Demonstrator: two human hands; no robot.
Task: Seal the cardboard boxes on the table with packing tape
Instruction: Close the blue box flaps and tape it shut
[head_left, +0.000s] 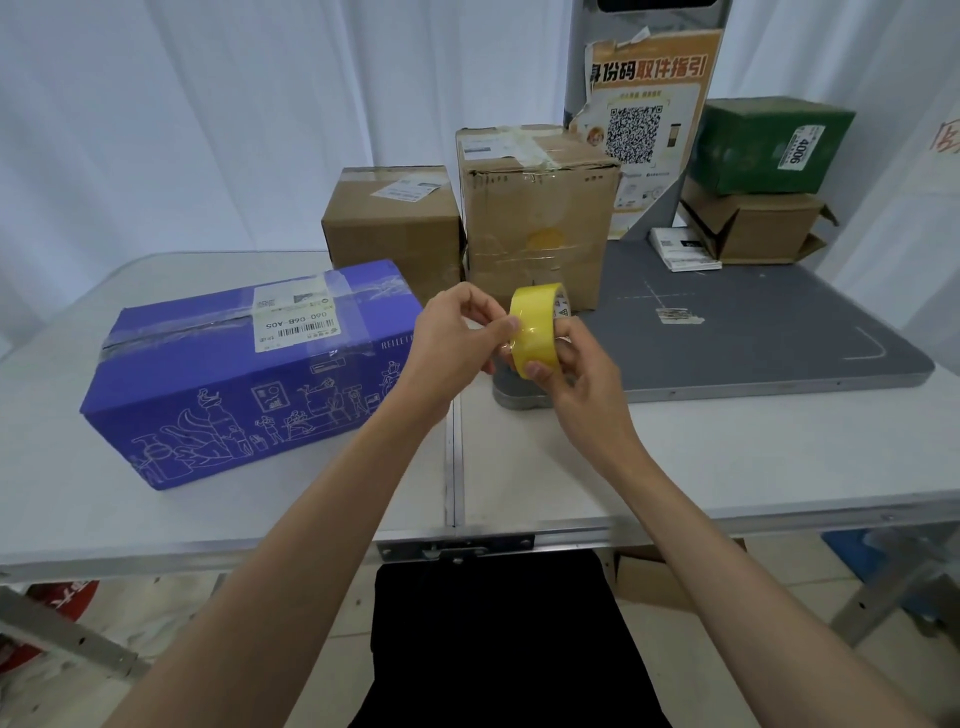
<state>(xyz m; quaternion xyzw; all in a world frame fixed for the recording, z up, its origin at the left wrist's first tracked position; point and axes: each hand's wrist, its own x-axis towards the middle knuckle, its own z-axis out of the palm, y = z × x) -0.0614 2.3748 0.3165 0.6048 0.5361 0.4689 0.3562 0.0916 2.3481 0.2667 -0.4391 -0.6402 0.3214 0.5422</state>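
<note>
Packing tape roll, yellow, held up above the table's middle seam, edge-on to the camera. Right hand grips it from below and behind, thumb curled across the lower front of the roll, other fingers wrapped behind. Left hand meets the roll from the left: thumb tip pressed on the tape face at mid-height, fingers curled round toward the roll's back edge, pinching it. Cannot tell whether a loose tape end is lifted.

Just behind and below the hands sits a grey scale platform, its rounded front corner partly hidden by the right hand. On the platform's far side: a tall brown cardboard box with old tape across its top and front. Touching its left side is a smaller brown box with a white label on top. To the left of the hands, a long purple box with white line drawings lies on the white folding table, taped along its top seam, shipping label on top. Far right: green box stacked on an open brown carton. An orange QR-code poster hangs on the grey post behind.
</note>
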